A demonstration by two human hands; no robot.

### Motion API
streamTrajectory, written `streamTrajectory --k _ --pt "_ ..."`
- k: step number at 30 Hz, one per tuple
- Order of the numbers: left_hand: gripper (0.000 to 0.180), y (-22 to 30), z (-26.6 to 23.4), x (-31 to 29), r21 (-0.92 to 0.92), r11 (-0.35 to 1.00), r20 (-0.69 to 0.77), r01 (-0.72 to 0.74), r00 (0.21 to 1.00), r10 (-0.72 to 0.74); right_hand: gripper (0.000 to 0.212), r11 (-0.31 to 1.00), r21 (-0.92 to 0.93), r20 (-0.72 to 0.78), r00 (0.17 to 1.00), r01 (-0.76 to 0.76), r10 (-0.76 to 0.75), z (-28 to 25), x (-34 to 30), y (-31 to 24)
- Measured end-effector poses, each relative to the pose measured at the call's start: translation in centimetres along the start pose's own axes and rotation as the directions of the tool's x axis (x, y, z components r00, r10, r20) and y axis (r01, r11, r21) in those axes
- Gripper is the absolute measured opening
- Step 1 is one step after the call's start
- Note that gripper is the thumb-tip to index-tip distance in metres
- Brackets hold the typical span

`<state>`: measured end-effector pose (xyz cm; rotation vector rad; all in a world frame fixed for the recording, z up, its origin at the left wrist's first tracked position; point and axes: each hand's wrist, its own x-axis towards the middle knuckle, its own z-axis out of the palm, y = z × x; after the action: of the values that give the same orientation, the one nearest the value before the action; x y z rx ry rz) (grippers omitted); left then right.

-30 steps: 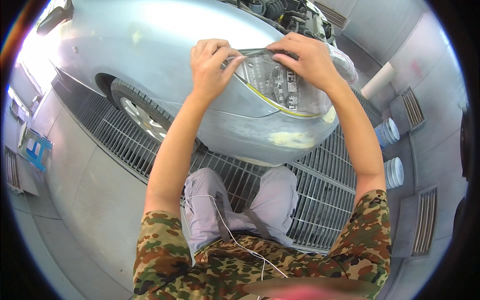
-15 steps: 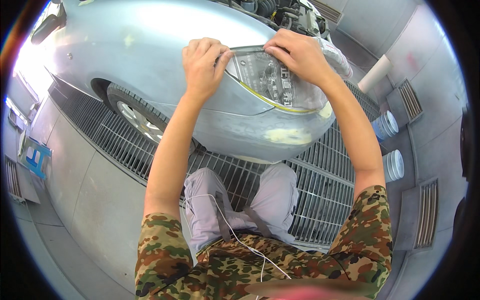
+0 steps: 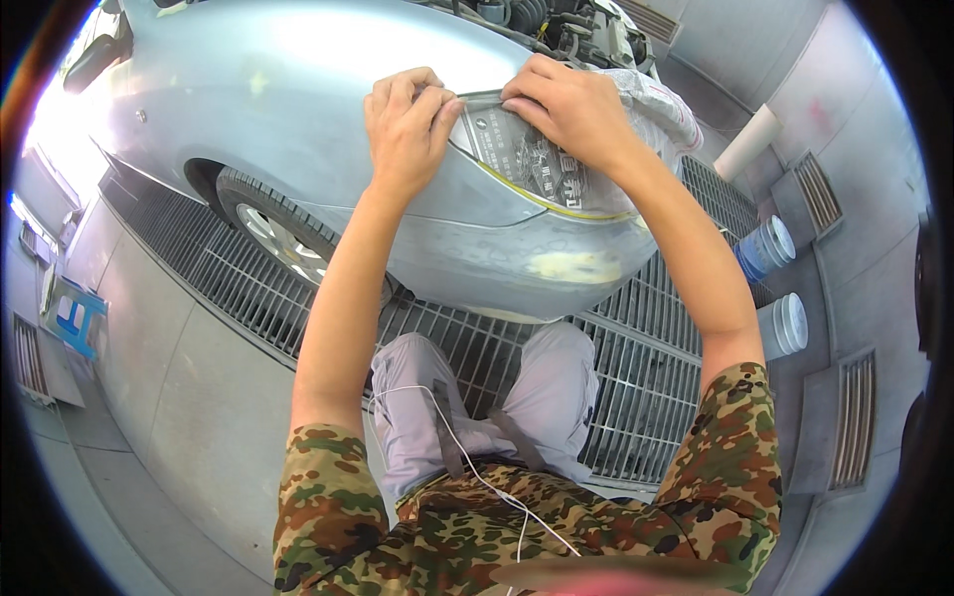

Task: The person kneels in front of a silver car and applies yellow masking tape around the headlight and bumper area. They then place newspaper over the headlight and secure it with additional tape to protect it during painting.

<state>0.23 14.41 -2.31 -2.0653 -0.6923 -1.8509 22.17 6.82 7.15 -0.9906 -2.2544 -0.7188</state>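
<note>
Both hands (image 3: 487, 124) press fingers (image 3: 437, 99) onto the masked headlight (image 3: 542, 164).

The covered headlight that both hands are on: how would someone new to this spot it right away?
Find the silver car, then follow its front corner above the bumper. The headlight sits there between the left hand and right hand. Unlike the bare painted panels around it, it is masked with printed paper and edged below by yellow tape.

Only printed stuff: a grey newsprint sheet (image 3: 542, 159) taped over the headlight at 12 o'clock, plus two blue-and-white tubs (image 3: 765, 248) at 3 o'clock.
</note>
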Motion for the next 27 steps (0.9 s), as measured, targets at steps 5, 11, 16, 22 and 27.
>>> streamTrajectory --k 5,11,16,22,27 --pt "0.013 0.0 0.5 -0.1 0.057 0.998 -0.028 0.002 1.000 -0.001 0.012 0.996 -0.059 0.100 0.992 -0.065 0.071 -0.2 0.3 -0.4" --pt "0.019 -0.1 0.9 -0.4 0.068 0.998 -0.112 0.020 0.994 -0.012 0.013 0.986 -0.126 0.201 0.971 -0.108 0.132 -0.5 1.3 -0.7" --pt "0.022 -0.2 0.7 -0.3 -0.041 0.997 -0.151 0.067 0.986 -0.073 0.012 0.989 -0.120 0.232 0.966 -0.085 0.112 -0.3 1.4 -0.4" --pt "0.027 -0.6 -1.3 0.1 -0.150 0.987 0.060 0.055 0.997 -0.046 0.012 0.994 -0.073 0.190 0.978 -0.077 0.089 0.2 0.8 0.1" --pt "0.016 -0.9 -1.9 0.6 -0.170 0.982 0.130 0.084 0.990 -0.063 0.011 0.994 -0.071 0.174 0.980 -0.083 0.094 0.5 0.5 0.2"
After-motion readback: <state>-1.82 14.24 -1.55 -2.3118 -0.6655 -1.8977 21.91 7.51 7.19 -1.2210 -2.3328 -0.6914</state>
